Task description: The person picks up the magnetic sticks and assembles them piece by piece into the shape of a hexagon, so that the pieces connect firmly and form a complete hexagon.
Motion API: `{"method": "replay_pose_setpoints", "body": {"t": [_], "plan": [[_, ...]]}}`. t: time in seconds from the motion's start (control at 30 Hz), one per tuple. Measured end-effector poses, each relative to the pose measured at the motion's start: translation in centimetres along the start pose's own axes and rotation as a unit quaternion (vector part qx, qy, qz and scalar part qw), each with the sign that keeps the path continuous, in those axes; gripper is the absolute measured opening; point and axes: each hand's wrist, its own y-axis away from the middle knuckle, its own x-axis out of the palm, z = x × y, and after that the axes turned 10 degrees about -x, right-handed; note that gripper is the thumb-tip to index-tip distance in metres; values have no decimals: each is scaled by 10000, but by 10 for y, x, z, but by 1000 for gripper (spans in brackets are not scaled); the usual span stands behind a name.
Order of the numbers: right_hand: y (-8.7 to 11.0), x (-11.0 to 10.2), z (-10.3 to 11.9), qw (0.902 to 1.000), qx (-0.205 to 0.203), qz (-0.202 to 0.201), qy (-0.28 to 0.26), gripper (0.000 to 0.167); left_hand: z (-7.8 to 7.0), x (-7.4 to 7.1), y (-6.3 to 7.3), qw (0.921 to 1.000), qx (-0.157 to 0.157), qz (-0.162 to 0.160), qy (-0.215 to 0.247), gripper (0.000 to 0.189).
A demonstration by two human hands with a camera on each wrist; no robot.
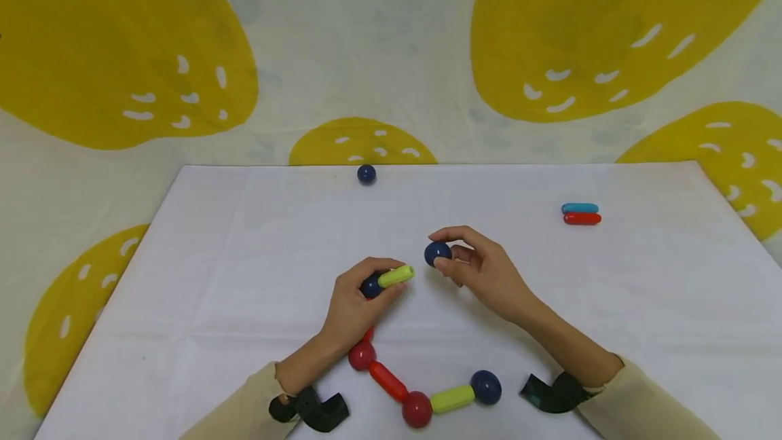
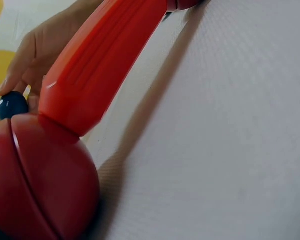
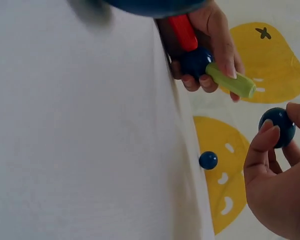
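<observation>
My left hand (image 1: 357, 304) grips a dark blue ball (image 3: 196, 62) with a lime-green rod (image 1: 397, 276) joined to it, the rod's free end pointing right. From that ball a chain runs down toward me: a red rod (image 3: 183, 32), a red ball (image 1: 362, 355), a second red rod (image 1: 388, 381), another red ball (image 1: 417, 409), a lime-green rod (image 1: 452, 399) and a blue ball (image 1: 486, 387). To the right, my right hand (image 1: 489, 277) pinches a loose dark blue ball (image 1: 437, 254) between thumb and fingers, a short gap from the green rod's tip.
Another blue ball (image 1: 366, 174) sits at the table's far edge. At the back right a light blue rod (image 1: 580, 208) and a red rod (image 1: 582, 219) lie side by side. White cloth covers the table (image 1: 244, 236); behind hangs a yellow-patterned cloth (image 1: 366, 53).
</observation>
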Motion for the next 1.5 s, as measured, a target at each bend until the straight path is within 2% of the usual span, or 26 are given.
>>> {"method": "replay_pose_setpoints", "body": {"t": [0.07, 0.1, 0.27, 0.73, 1.3, 1.5], "plan": [[2, 0, -2, 9999, -58, 151, -34, 34, 0, 0, 0, 10000, -37, 27, 28, 27], [2, -1, -2, 9997, -88, 234, -50, 34, 5, 1, 0, 10000, -34, 45, 49, 27], [2, -1, -2, 9985, -222, 505, -51, 31, 4, 1, -1, 9999, -30, 117, 106, 26], [-1, 7, -4, 9975, -46, 639, -286, 35, 2, -2, -1, 9998, 145, 92, -57, 27], [0, 7, -1, 9969, -178, 760, -3, 37, 2, -2, -1, 9998, 177, 58, -87, 29], [0, 8, 0, 9966, -206, 794, 34, 39, 3, -2, -2, 9994, 224, 106, -262, 33]]}}
